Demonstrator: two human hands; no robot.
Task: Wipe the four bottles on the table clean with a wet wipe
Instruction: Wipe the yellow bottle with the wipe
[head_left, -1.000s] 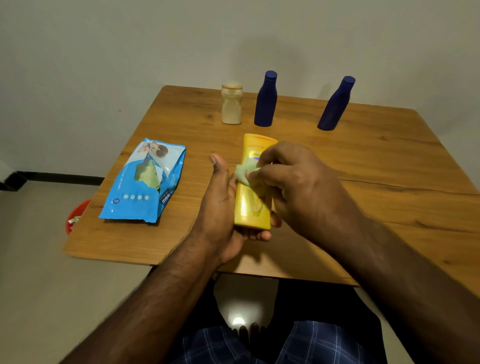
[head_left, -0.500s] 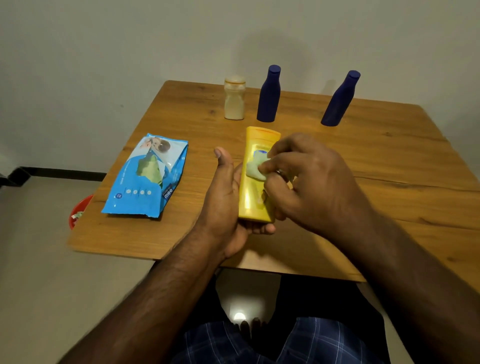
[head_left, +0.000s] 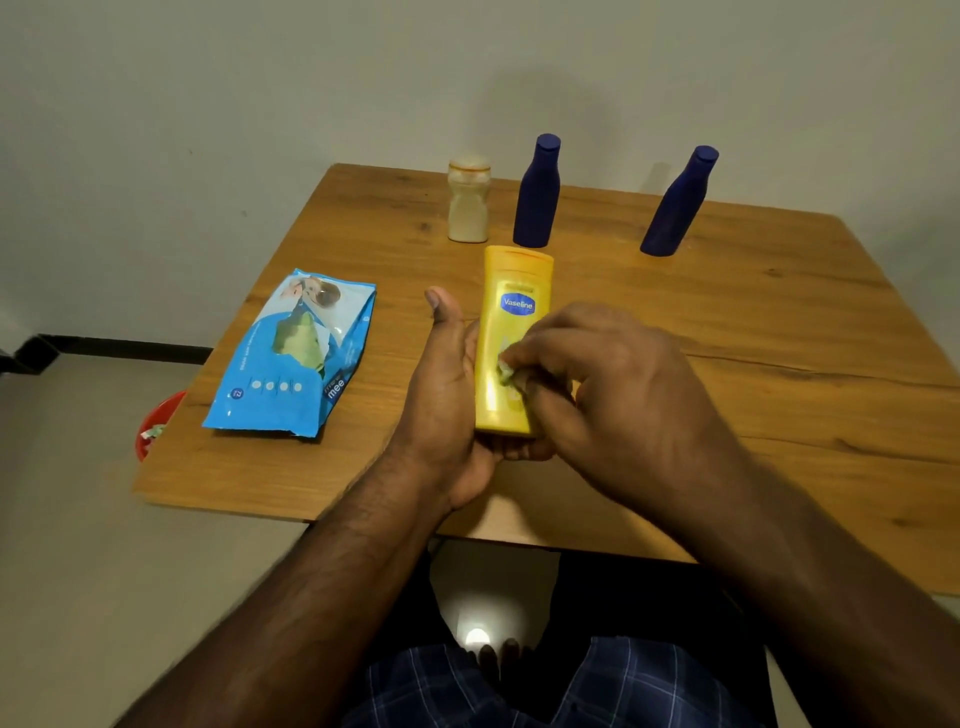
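Observation:
My left hand (head_left: 449, 395) holds a yellow lotion bottle (head_left: 511, 312) from below, cap end pointing away from me, thumb up beside it. My right hand (head_left: 618, 395) pinches a small pale green wet wipe (head_left: 506, 371) and presses it against the lower front of the yellow bottle. Three other bottles stand upright at the far side of the wooden table (head_left: 779, 332): a small cream bottle (head_left: 468, 202), a dark blue bottle (head_left: 537, 195) next to it, and a second dark blue bottle (head_left: 678, 205) further right.
A blue pack of wet wipes (head_left: 293, 358) lies flat on the left part of the table. A red bin (head_left: 156, 421) sits on the floor past the table's left edge. The wall stands close behind the table.
My right hand has slid the wipe down the yellow bottle from near its label toward its lower end. The left hand keeps the same hold.

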